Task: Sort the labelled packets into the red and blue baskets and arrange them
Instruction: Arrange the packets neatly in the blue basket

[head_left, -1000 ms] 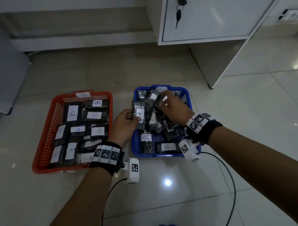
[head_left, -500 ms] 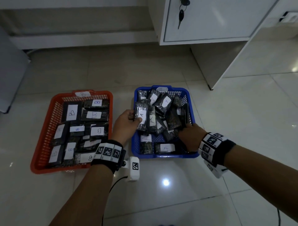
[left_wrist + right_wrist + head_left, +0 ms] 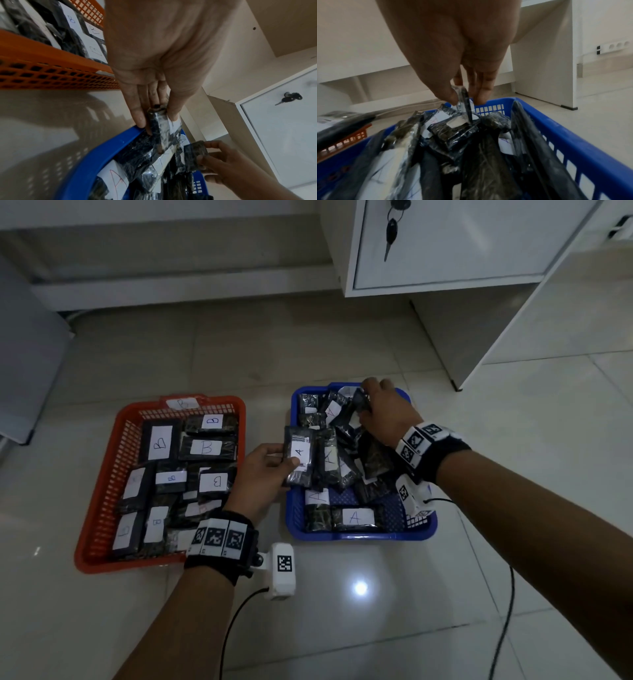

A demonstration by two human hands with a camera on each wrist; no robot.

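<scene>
A blue basket (image 3: 359, 534) on the floor holds a jumble of black packets with white "A" labels. At its left rim my left hand (image 3: 270, 470) pinches an upright black packet labelled "A" (image 3: 299, 455) between thumb and fingers; the left wrist view shows the same packet (image 3: 162, 129) edge-on. My right hand (image 3: 387, 416) reaches into the far end of the basket and pinches the end of another black packet (image 3: 464, 102) with thumb and fingertips. To the left, the red basket (image 3: 102, 508) is filled with packets labelled "B" (image 3: 207, 447) lying flat in rows.
A white cabinet (image 3: 462, 241) with keys (image 3: 391, 227) hanging in its door stands behind the blue basket, its leg (image 3: 455, 386) close to the basket's far right corner. Cables trail from both wrist cameras over the tiled floor (image 3: 342, 628).
My right hand has moved from the near right corner of the blue basket to its far end and taken hold of a packet there. The left hand has kept its packet, almost still.
</scene>
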